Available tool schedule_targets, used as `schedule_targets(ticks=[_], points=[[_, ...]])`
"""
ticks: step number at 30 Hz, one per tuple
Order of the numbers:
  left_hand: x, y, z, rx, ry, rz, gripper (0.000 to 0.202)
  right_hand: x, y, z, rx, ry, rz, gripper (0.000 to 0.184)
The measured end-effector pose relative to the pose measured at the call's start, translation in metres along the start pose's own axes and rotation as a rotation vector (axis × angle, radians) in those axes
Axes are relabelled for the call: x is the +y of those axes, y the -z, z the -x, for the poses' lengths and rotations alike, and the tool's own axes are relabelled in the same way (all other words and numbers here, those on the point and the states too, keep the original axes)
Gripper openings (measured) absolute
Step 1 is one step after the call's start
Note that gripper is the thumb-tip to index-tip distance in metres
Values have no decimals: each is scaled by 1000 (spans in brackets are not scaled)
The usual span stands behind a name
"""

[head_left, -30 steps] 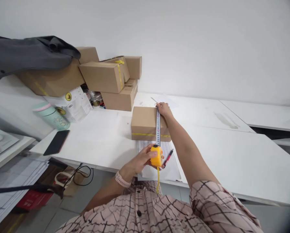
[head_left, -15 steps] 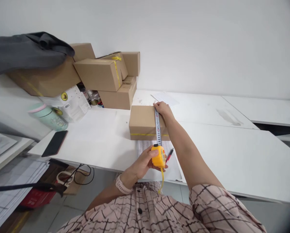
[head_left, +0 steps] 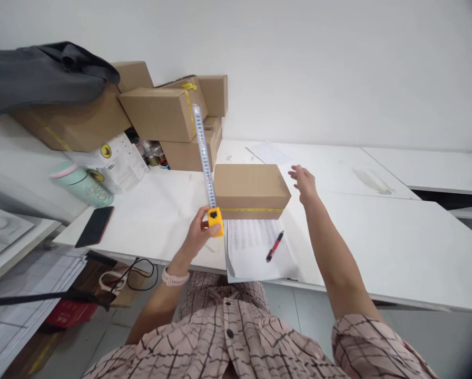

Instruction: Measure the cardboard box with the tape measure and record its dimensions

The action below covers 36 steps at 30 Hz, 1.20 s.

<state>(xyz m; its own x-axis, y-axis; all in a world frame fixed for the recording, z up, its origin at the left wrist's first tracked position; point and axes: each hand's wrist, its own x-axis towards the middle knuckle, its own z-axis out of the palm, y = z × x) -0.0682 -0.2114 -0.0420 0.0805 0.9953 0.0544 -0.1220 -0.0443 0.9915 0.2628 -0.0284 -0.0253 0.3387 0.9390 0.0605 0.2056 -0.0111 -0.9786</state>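
Observation:
My left hand (head_left: pixel 201 231) is closed around a yellow tape measure (head_left: pixel 216 222), left of the cardboard box. Its metal blade (head_left: pixel 205 163) sticks out, pointing up and slightly left past the box's left side. The closed cardboard box (head_left: pixel 252 184) lies flat on the white table with yellow tape along its front. To the right of the box, my right hand (head_left: pixel 304 184) is held apart from it, fingers spread and holding nothing. A printed sheet (head_left: pixel 252 239) lies in front of the box, and a red and black pen (head_left: pixel 274 246) rests on it.
Stacked cardboard boxes (head_left: pixel 157 113) stand at the back left against the wall. A mint bottle (head_left: pixel 81 184) and a dark phone (head_left: pixel 95 226) are on the table's left end. Another paper (head_left: pixel 269 152) lies behind the box. Black cable (head_left: pixel 141 273) hangs below the table edge.
My right hand has let go of the blade's end and moved right, off the box. My left hand has carried the tape measure left and up, its blade lifted from the box top.

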Motion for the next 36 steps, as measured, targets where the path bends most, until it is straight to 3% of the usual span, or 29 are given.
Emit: schedule_targets(ticks=[3, 6, 10, 13, 16, 19, 22, 26, 31, 36], points=[[-7, 16, -22, 54, 25, 22, 59, 13, 14, 36, -189, -81, -5, 69], [-2, 23, -43, -24, 65, 59, 58, 1, 15, 59, -303, 3, 54, 73], [28, 29, -62, -54, 3, 45, 53, -42, 17, 59, -247, 227, 293, 65], [47, 27, -69, -45, -10, 17, 52, -65, 12, 50, -134, 303, 616, 54], [54, 14, -70, 3, -12, -14, 53, -71, -6, 41, -42, 391, 862, 52], [52, -10, -60, 95, -118, -16, 56, -69, -26, 33, -22, 498, 917, 55], [44, -38, -43, -30, -166, 28, 56, -70, -38, 23, -28, 468, 955, 58], [14, -71, -27, -260, 8, 127, 50, -72, -46, 9, 6, 426, 946, 67], [-32, -89, -13, -284, 148, 157, 54, -70, -51, -5, 0, 400, 856, 75], [-53, -93, 1, -324, 197, 156, 58, -71, -53, -10, -8, 399, 835, 79]])
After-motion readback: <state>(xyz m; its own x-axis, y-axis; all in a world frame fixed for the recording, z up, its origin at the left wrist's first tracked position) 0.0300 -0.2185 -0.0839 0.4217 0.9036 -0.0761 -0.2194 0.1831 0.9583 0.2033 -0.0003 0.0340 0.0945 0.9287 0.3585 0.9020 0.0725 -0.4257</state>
